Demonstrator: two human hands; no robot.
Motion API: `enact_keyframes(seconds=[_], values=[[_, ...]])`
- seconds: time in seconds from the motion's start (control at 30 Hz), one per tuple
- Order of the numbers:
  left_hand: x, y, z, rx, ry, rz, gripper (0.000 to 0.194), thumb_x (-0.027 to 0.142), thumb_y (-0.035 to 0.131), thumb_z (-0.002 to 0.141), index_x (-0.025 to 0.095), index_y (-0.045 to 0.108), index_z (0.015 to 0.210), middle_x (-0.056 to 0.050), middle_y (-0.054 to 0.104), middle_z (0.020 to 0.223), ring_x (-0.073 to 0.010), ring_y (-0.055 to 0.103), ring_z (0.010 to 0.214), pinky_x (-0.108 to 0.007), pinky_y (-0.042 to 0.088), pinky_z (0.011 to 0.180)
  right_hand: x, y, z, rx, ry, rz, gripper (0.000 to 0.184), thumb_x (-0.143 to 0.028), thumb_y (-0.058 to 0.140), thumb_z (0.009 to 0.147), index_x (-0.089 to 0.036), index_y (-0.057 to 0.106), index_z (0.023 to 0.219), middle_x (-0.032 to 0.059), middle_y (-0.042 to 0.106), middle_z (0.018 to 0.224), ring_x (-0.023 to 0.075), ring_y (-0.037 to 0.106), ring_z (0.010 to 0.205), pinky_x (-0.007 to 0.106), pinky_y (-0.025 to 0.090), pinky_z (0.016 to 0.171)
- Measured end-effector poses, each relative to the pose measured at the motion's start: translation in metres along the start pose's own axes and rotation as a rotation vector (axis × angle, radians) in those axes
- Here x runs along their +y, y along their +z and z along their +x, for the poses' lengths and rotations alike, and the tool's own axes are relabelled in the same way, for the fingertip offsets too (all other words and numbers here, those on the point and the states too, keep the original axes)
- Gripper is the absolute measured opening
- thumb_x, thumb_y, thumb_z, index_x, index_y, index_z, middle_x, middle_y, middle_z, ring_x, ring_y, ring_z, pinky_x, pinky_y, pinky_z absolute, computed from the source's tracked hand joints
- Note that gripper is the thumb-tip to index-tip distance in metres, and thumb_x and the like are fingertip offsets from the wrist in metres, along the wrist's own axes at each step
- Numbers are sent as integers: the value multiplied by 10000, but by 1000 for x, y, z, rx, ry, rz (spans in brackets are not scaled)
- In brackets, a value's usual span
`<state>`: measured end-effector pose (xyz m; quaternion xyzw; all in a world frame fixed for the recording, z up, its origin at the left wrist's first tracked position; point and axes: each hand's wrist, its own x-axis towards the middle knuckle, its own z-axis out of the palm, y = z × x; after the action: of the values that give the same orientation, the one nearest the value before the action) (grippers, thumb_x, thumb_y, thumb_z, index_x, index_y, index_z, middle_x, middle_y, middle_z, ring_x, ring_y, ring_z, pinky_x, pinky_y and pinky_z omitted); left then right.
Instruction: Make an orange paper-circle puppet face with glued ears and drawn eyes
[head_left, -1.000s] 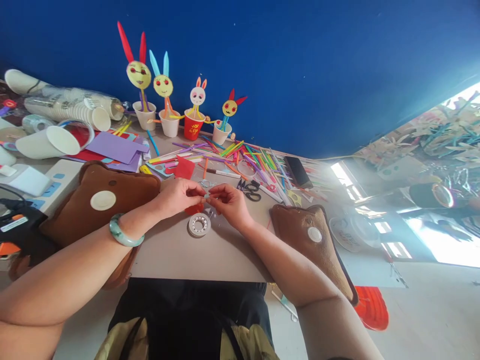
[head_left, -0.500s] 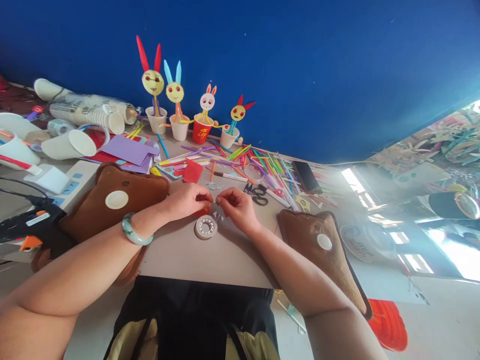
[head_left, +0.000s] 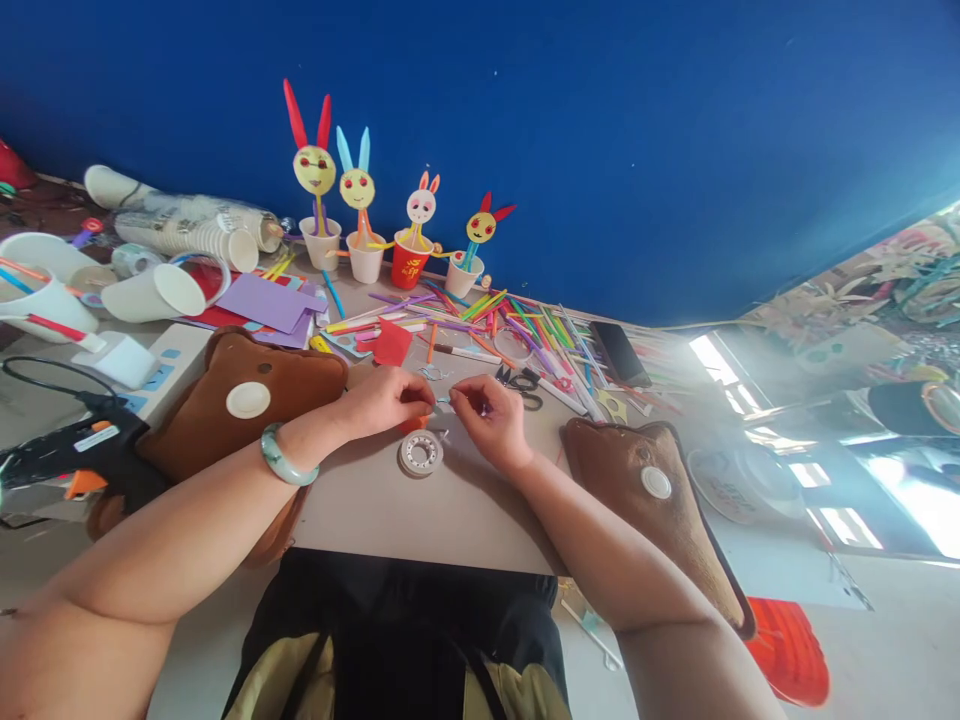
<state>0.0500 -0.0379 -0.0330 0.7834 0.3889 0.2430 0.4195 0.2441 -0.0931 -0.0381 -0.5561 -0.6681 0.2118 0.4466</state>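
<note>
My left hand [head_left: 382, 400] and my right hand [head_left: 491, 420] meet over the grey table [head_left: 450, 510], fingertips pinched together on a tiny pale piece [head_left: 444, 402] between them. A small red-orange bit [head_left: 412, 424] shows under my left fingers. Just below the hands lies a round white tape roll [head_left: 421, 453]. A green bangle [head_left: 287, 458] sits on my left wrist, which rests on a brown plush cushion [head_left: 247, 400]. A second brown cushion [head_left: 652, 490] lies beside my right forearm.
Rabbit figures in paper cups [head_left: 409, 250] stand along the blue wall. Coloured straws [head_left: 510, 325], black scissors [head_left: 521, 380], a phone [head_left: 619, 352], purple paper [head_left: 270, 300] and stacked white cups [head_left: 187, 235] fill the far table. A glue gun [head_left: 67, 450] lies at left.
The view has shifted, so everything sits slightly further right and lower. Both hands stay pinched together over the tape roll, the right fingers working slightly.
</note>
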Motion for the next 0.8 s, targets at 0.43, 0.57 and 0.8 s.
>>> enact_keyframes(seconds=[0.43, 0.57, 0.8], values=[[-3, -1, 5, 24, -16, 210, 167, 172, 569, 769, 195, 733, 794, -23, 751, 798, -194, 675, 753, -281, 491, 696, -59, 82, 143, -595, -109, -455, 220, -329, 617, 885, -149, 742, 903, 34, 733, 851, 136, 613, 754, 231, 399, 651], [2, -5, 3, 35, -10, 244, 169, 161, 568, 801, 187, 734, 795, -41, 753, 792, -200, 676, 765, -300, 501, 737, -71, 137, 178, -701, -64, -651, 351, -444, 697, 825, -110, 745, 919, 103, 746, 897, 210, 667, 806, 268, 455, 664], [-3, -2, 7, 99, -47, 335, 146, 202, 593, 835, 182, 738, 825, -95, 768, 853, -252, 696, 848, -335, 499, 783, -68, 180, 189, -651, -43, -704, 381, -382, 765, 741, -109, 725, 1004, 197, 741, 1039, 335, 713, 952, 383, 560, 796]])
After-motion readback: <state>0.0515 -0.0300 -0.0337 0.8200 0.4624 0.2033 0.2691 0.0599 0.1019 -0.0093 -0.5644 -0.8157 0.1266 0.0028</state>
